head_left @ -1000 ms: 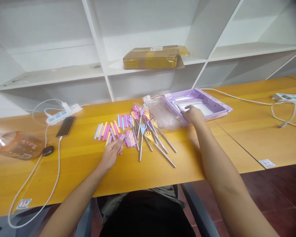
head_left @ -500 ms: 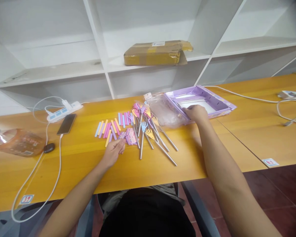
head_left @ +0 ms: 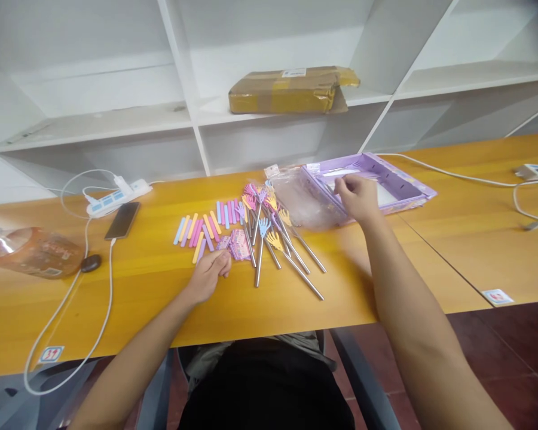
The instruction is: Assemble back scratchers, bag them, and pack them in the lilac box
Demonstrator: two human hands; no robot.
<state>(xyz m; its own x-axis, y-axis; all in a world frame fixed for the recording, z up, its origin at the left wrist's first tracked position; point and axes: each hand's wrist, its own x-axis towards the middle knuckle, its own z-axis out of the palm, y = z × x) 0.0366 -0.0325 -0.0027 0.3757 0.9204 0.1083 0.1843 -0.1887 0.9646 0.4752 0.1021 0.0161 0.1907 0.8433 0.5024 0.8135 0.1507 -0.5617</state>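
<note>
My right hand [head_left: 357, 197] is over the near left side of a shallow purple box [head_left: 407, 188], its fingers pinched together. Whatever is between those fingers is too small to make out. Near the table's middle my left hand [head_left: 211, 276] is curled closed, and its fingers hide anything inside. Just beyond it lie small pink printed packets [head_left: 240, 245] and rows of pastel sticks [head_left: 197, 233]. Between my hands several hand-shaped back scratchers [head_left: 263, 228] with metal rods lie in a loose pile. A clear plastic bag [head_left: 302, 200] rests against the box.
A phone [head_left: 122, 220] on a white cable and a power strip [head_left: 119, 198] lie at the left, beside an orange bottle [head_left: 38, 254] on its side. A torn cardboard box [head_left: 280, 92] sits on the shelf behind. Another power strip [head_left: 535, 172] is at the far right.
My right hand has lifted slightly from the box's near left rim and turned, fingers now pinched. My left hand has barely moved. The whole view has shifted a little.
</note>
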